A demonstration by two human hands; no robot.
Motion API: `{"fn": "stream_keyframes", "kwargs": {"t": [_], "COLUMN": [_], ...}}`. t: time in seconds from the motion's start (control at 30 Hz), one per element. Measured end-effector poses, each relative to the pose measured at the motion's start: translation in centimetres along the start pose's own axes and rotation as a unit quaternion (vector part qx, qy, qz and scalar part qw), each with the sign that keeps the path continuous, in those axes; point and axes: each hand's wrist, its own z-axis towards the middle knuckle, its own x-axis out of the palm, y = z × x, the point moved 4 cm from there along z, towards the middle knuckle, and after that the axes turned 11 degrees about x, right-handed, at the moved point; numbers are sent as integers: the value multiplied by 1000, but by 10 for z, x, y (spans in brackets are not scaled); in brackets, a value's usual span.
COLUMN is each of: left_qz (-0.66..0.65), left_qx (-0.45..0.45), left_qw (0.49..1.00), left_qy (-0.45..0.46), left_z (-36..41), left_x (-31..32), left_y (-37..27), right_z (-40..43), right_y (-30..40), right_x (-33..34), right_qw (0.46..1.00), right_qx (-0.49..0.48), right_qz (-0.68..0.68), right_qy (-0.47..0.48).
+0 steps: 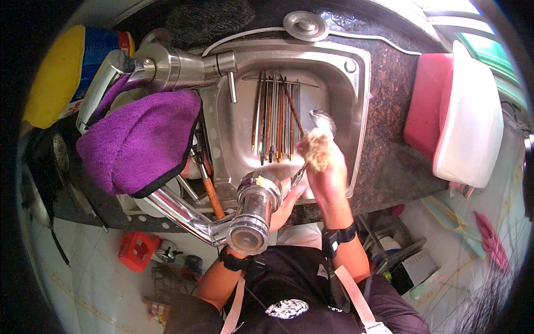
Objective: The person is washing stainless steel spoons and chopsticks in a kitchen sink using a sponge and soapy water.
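Observation:
In the head view, my right hand grips a tan, matted scrubbing pad over the right part of the steel sink. The shiny bowl of a metal spoon or ladle sticks out above the pad. My left hand is partly hidden behind the faucet's spout head; its fingers are at a slim metal handle, which seems to belong to that utensil. Metal and brown chopsticks lie side by side on the sink floor, with one across their upper ends.
A purple cloth covers part of the faucet, whose chrome pipe reaches over the counter's front edge. Utensils, one with a wooden handle, lie left of the sink. Pink and white containers stand right; a drain strainer lies behind.

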Motion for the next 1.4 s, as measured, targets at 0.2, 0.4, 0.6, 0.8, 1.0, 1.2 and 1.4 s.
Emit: {"fn": "stream_keyframes", "kwargs": {"t": [0.2, 0.4, 0.6, 0.8, 1.0, 1.2, 1.4], "left_qz": [75, 138, -174, -416, -483, -562, -524], "left_qx": [149, 128, -79, -121, -115, -238, -205], "left_qw": [984, 982, 974, 900, 858, 781, 823], "left_qy": [-61, 16, 120, -43, -131, -133, -76], "left_z": [-10, -18, -5, 45, 35, 33, 40], "left_x": [-4, -2, -10, -22, -20, -4, 10], "left_y": [-9, 18, 27, 13, -13, -1, -32], "right_z": [-16, -28, -13, -32, -65, -106, -137], "right_y": [-10, -36, 7, -18, -7, -7, 6], "right_x": [15, 19, 10, 15, 29, 28, 10], "right_qw": [993, 993, 994, 958, 963, 917, 956], "right_qx": [-2, 60, 22, 87, 68, 71, 52], "right_qz": [-80, -102, -107, -253, -234, -380, -279], "right_qy": [86, 22, 8, 106, 117, 96, 78]}}
